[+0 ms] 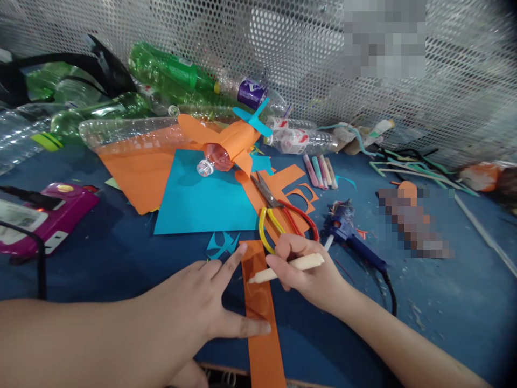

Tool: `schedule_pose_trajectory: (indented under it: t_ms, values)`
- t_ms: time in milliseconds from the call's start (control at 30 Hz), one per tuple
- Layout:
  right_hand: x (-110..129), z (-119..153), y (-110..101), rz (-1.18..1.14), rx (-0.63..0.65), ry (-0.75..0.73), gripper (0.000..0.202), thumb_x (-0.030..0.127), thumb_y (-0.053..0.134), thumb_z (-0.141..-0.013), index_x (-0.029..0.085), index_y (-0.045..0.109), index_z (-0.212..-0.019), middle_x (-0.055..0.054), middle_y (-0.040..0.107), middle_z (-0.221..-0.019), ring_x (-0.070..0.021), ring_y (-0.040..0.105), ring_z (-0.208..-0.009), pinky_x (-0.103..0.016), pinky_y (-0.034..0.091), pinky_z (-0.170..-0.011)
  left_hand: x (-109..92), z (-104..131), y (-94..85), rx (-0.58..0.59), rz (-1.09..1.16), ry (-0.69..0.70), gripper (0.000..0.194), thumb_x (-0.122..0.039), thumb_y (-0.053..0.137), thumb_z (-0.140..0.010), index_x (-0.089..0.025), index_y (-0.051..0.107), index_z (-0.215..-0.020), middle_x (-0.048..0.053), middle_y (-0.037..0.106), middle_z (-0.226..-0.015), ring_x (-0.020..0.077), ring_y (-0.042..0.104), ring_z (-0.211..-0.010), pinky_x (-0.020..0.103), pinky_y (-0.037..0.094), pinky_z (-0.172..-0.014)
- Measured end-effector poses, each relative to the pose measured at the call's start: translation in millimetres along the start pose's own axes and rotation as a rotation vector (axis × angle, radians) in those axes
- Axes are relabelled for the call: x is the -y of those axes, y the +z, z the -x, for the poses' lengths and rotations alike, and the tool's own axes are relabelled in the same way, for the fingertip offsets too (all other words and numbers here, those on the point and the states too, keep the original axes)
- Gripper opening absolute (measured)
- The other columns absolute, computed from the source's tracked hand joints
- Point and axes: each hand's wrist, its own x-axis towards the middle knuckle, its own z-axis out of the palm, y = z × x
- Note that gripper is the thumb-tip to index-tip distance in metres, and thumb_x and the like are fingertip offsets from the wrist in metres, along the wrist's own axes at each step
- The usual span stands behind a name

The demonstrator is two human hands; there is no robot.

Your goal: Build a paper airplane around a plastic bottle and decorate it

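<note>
My left hand (197, 296) lies over a long orange paper strip (262, 353), with two outstretched fingers touching it near its far end and further down. A slim cream-coloured marker (265, 275) is pinched in my right hand (309, 275), its tip at the strip's surface between those fingers. Faint curved lines show on the strip there. Just beyond my right hand lie scissors (294, 218) with red and yellow handles, blades spread, on cut orange paper (288, 180). Blue paper scraps (223, 245) sit beside the strip's far end.
A bottle plane (238, 141) wrapped in orange paper stands behind a blue sheet (205, 199). A glue gun (355, 234) and several markers (321, 171) lie right. A purple device (68, 207) with cables is left. Plastic bottles (173, 70) line the perforated metal wall (307, 48).
</note>
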Motion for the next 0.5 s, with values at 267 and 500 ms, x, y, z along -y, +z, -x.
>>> schedule_pose_trajectory:
  t_ms: [267, 500]
  values:
    - [-2.3, -2.7, 2.3, 0.023, -0.116, -0.009, 0.034, 0.039, 0.059, -0.085, 0.021, 0.040, -0.063, 0.006, 0.047, -0.047, -0.0078, 0.036, -0.041, -0.022, 0.026, -0.041, -5.3, 0.5, -6.1, -0.007, -0.010, -0.004, 0.081, -0.041, 0.084, -0.055, -0.050, 0.045, -0.126, 0.005, 0.003, -0.155, 0.0474, 0.035, -0.126, 0.056, 0.040, -0.091]
    - [3.1, -5.3, 3.3, 0.074, -0.162, -0.037, 0.034, 0.040, 0.057, -0.086, 0.022, 0.040, -0.062, 0.005, 0.047, -0.049, -0.0086, 0.037, -0.043, -0.023, 0.029, -0.043, -5.6, -0.1, -6.8, 0.006, -0.004, 0.001, 0.083, -0.039, 0.085, -0.054, -0.050, 0.045, -0.127, 0.004, 0.000, -0.155, 0.0485, 0.033, -0.127, 0.058, 0.039, -0.092]
